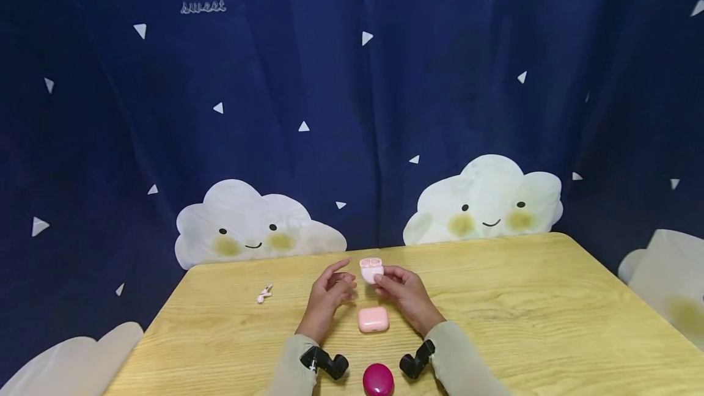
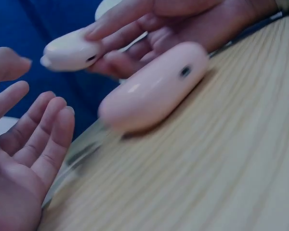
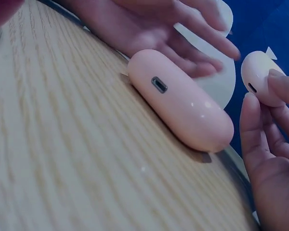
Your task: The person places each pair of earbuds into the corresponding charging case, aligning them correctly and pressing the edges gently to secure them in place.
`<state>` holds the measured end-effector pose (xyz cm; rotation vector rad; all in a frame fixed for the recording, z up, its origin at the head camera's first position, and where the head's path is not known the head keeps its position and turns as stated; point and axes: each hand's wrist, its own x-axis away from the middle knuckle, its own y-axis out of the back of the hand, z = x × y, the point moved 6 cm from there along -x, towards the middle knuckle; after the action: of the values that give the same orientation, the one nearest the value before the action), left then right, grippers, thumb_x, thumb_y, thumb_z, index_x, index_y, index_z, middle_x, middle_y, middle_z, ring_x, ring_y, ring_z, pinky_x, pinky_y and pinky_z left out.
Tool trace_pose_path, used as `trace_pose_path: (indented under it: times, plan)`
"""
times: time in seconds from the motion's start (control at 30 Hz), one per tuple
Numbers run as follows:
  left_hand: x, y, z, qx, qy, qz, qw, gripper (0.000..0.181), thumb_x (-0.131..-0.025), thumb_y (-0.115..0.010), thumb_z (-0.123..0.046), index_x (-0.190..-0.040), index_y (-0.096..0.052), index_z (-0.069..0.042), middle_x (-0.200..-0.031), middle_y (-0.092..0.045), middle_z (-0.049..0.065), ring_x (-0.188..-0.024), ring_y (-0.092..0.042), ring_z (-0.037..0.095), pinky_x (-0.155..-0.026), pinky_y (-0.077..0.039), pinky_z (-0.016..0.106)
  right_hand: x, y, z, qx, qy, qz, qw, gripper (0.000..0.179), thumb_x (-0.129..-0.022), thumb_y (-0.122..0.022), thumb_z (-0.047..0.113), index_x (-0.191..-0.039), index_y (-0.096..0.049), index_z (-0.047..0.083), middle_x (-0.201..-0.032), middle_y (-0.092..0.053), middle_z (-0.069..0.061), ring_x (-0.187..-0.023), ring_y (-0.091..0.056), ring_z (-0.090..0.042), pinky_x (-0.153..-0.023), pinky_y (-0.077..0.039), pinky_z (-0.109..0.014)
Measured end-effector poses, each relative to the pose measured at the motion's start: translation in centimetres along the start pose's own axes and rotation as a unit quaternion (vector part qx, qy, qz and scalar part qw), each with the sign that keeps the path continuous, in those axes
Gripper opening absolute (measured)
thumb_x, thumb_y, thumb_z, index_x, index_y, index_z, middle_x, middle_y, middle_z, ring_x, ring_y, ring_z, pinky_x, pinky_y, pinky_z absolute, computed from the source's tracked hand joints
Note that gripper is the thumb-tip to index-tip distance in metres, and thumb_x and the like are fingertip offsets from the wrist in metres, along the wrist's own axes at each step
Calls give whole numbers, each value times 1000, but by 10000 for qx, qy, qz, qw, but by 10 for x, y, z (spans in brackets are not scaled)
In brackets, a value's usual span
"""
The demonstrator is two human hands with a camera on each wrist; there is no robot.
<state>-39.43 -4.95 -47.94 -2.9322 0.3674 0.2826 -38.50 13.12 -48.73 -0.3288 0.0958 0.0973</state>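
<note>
My right hand (image 1: 407, 295) holds a pale pink earbud case (image 1: 371, 274) up over the far part of the table, its lid raised. In the right wrist view, thumb and fingers pinch the sides of this rounded case (image 3: 260, 77), and a small dark port shows on it. My left hand (image 1: 330, 298) is beside it, fingers relaxed and spread, holding nothing; in the left wrist view its palm (image 2: 24, 168) faces up. Between my wrists a second, glossy pink case (image 1: 373, 319) lies closed on the table, its port (image 3: 159, 84) toward me.
White earbuds (image 1: 264, 294) lie on the wooden table (image 1: 220, 335) to the left. A round magenta case (image 1: 378, 377) sits near me, between my forearms. Behind the table's far edge hangs a dark blue curtain (image 1: 330, 78) with clouds and triangles.
</note>
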Motion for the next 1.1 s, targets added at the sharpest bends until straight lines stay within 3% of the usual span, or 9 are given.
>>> trace_pose_path:
  times: [0.17,0.3,0.37,0.47,0.6,0.7,0.8,0.9,1.1]
  plan:
    - [10,37,-12,-26,-254,-462,9986,36,-95,-60,-15,-130,-55,-7,-112,-56,27,-102,-58,40,-82,-53,48,-2,4,0,25,44,-238,9997,36,-88,-69,5,-118,-56,-12,-97,-65,-10,-87,-65,-17,-79,-56,-31]
    - [19,72,-21,-22,-591,-1235,9906,27,-94,-61,-11,-121,-61,-5,-105,-58,27,-94,-61,38,-74,-55,41,-2,8,3,74,113,-347,9993,34,-87,-69,4,-116,-56,-10,-95,-67,-9,-85,-65,-15,-77,-56,-29]
    - [26,91,-26,2,-775,-1813,9804,22,-94,-60,-8,-115,-62,-1,-96,-62,23,-84,-64,31,-67,-56,35,-1,8,4,73,168,-394,9991,33,-87,-69,2,-115,-55,-9,-94,-68,-8,-84,-66,-15,-75,-56,-29]
    - [38,119,-33,-24,-1012,-2725,9568,17,-93,-58,-3,-108,-62,4,-81,-63,13,-70,-63,19,-59,-53,27,0,8,3,22,180,-449,9988,28,-87,-68,0,-111,-54,-7,-92,-68,-8,-82,-65,-14,-74,-56,-28]
    - [51,147,-42,-234,-1059,-3475,9314,17,-94,-57,-4,-108,-62,4,-77,-62,3,-69,-59,16,-56,-47,22,-1,6,2,42,202,-411,9989,29,-87,-68,1,-111,-54,-7,-92,-67,-8,-84,-65,-15,-75,-56,-29]
    - [54,158,-45,-958,-901,-3729,9185,18,-94,-57,-8,-109,-64,0,-81,-60,0,-75,-55,16,-60,-43,20,-1,7,2,104,245,-435,9987,31,-87,-69,3,-112,-53,-8,-93,-66,-8,-84,-64,-15,-75,-56,-28]
    - [54,163,-45,-2250,-533,-3884,8920,19,-90,-59,-10,-106,-66,-5,-84,-57,1,-77,-51,15,-64,-40,22,-1,8,1,107,233,-447,9987,31,-88,-68,1,-113,-52,-8,-93,-66,-8,-84,-64,-15,-74,-56,-28]
    - [52,163,-42,-3443,-124,-3645,8651,24,-85,-63,-11,-108,-64,-5,-89,-54,7,-80,-49,18,-68,-38,27,-2,9,1,67,229,-445,9987,30,-88,-68,0,-112,-52,-8,-92,-66,-8,-84,-64,-15,-74,-56,-27]
    - [51,159,-38,-4290,-3,-3051,8502,32,-80,-66,-11,-110,-61,-1,-94,-54,14,-87,-49,29,-72,-36,39,-2,6,0,-55,201,-318,9993,31,-87,-68,-1,-112,-51,-8,-91,-65,-7,-84,-64,-16,-74,-56,-28]
